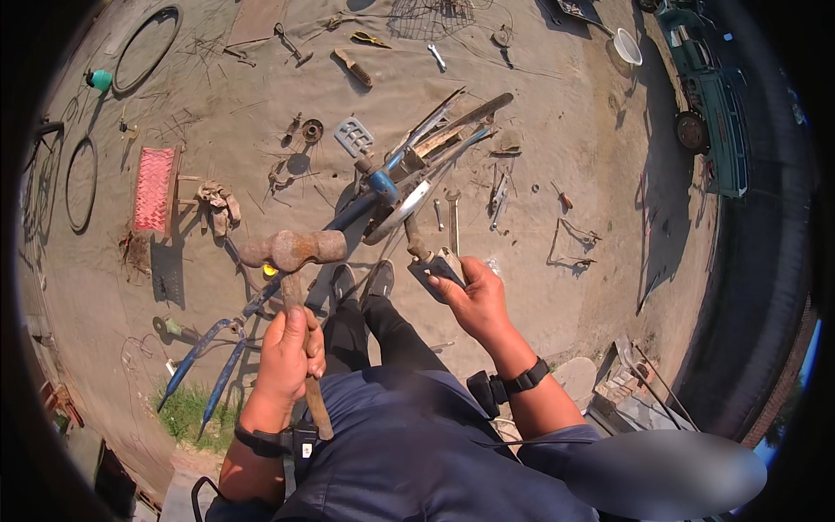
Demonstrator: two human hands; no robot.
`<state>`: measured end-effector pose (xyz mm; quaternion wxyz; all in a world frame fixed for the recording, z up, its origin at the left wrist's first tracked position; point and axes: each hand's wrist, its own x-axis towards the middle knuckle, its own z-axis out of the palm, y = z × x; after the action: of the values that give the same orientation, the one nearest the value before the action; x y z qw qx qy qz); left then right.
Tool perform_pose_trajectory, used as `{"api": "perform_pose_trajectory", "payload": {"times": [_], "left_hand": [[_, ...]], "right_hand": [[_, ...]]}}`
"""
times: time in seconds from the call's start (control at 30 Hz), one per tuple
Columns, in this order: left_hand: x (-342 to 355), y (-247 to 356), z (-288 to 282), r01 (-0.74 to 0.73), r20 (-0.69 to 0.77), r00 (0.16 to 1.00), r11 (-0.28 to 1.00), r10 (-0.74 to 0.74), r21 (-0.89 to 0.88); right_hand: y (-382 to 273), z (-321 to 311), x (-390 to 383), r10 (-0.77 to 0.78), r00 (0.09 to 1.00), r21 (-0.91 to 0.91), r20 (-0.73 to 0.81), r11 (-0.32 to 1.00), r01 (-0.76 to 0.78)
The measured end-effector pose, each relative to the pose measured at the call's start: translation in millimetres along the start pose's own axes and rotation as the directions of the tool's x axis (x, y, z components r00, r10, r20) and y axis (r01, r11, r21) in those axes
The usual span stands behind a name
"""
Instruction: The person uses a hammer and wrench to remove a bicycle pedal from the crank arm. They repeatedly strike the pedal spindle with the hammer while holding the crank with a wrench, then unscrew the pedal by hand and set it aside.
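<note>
My left hand (294, 352) is wrapped round the wooden handle of a hammer (296, 250). The rusty hammer head is up, over the blue bicycle frame (355, 211). With my right hand (480, 303) I grip a dark bicycle pedal (432, 275), which sits at the end of a rusty crank arm (414, 235). A grey pedal (354, 137) is on the far side, next to the blue bottom bracket. The frame lies slanting across the ground before my feet, its blue fork (224, 352) toward the near left. The hammer head is apart from the pedal.
On the ground to the right lie wrenches (453, 222), pliers (499, 200) and a screwdriver (564, 200). Leftward are a pink woven stool (155, 190), work gloves (219, 204) and a tyre (81, 184). A brush (352, 68) lies farther off; a green vehicle (718, 130) stands far right.
</note>
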<state>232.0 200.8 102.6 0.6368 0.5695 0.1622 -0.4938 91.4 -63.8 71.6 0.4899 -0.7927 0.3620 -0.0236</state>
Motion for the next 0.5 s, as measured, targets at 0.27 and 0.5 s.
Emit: {"api": "perform_pose_trajectory", "payload": {"times": [0.27, 0.5], "left_hand": [[36, -28, 24, 0.078, 0.2, 0.98, 0.884, 0.017, -0.46], [37, -90, 103, 0.035, 0.229, 0.969, 0.868, 0.092, -0.496]], "right_hand": [[8, -9, 6, -0.139, 0.981, -0.303, -0.135, 0.949, 0.093], [5, -11, 11, -0.112, 0.992, -0.276, -0.061, 0.957, 0.091]]}}
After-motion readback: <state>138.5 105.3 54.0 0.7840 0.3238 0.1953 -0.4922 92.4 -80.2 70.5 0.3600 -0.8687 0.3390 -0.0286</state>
